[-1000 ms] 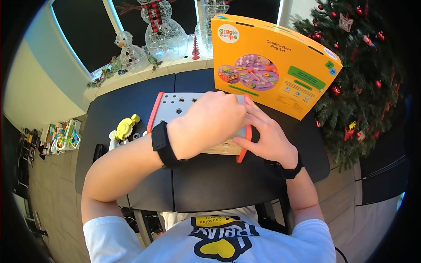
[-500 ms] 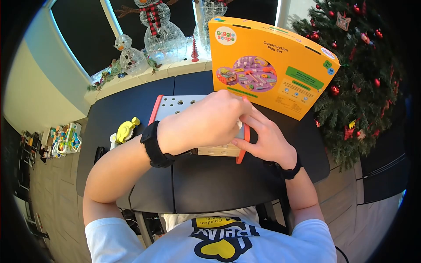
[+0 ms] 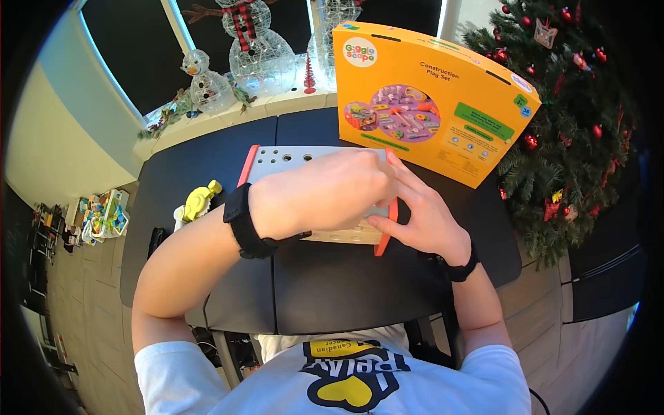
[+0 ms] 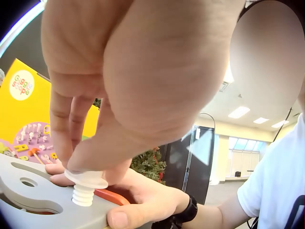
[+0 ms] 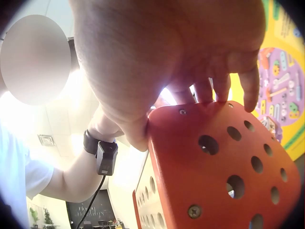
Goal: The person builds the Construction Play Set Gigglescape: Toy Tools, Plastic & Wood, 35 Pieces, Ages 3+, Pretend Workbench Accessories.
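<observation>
Pinching narrowly, in the left hand (image 3: 332, 188), the head of a white plastic screw (image 4: 85, 183); could slip from a lax pinch or seat crooked from off-centre twisting. Points tip-down, with long axis near upright, close to the right edge of the grey-topped bench (image 3: 297, 163); gripping there, with the right hand (image 3: 427, 220), the red end panel (image 5: 217, 167).

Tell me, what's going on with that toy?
Someone is working on a toy bench. Their left hand pinches a white plastic screw at the bench's gray top. The screw's ridges show above the surface, so it isn't all the way in. Their right hand holds the red end panel. A yellow box stands behind.
</observation>
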`<act>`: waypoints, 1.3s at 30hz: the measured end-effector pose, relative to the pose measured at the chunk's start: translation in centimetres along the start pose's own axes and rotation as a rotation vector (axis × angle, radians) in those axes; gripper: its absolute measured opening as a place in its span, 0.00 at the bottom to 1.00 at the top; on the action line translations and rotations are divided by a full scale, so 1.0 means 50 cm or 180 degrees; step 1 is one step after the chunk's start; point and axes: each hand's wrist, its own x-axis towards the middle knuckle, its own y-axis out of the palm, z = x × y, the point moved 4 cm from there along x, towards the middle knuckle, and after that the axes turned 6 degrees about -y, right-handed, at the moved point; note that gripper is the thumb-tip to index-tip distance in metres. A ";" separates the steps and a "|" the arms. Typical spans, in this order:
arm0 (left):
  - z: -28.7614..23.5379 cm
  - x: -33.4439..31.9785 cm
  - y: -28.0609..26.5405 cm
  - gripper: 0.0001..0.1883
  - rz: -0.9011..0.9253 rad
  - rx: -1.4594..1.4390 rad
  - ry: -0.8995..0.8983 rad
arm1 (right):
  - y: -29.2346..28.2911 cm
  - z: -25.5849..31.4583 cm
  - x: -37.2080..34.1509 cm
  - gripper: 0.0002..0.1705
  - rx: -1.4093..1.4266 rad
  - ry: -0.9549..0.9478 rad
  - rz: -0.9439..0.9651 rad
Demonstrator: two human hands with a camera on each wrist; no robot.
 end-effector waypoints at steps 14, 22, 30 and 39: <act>-0.017 0.014 0.023 0.07 0.0128 0.0779 -0.0861 | 0.002 0.000 0.000 0.38 0.0066 -0.0019 -0.0098; 0.024 -0.002 0.003 0.12 0.0285 -0.0373 -0.0113 | 0.000 0.002 -0.001 0.39 0.0058 -0.0040 -0.0064; 0.002 0.018 0.006 0.05 -0.0467 0.0113 -0.0582 | 0.002 -0.004 -0.001 0.38 0.0082 -0.0080 -0.0071; -0.001 0.020 0.011 0.05 0.0412 0.0571 -0.0440 | 0.005 -0.005 -0.004 0.40 -0.0001 0.0007 -0.0073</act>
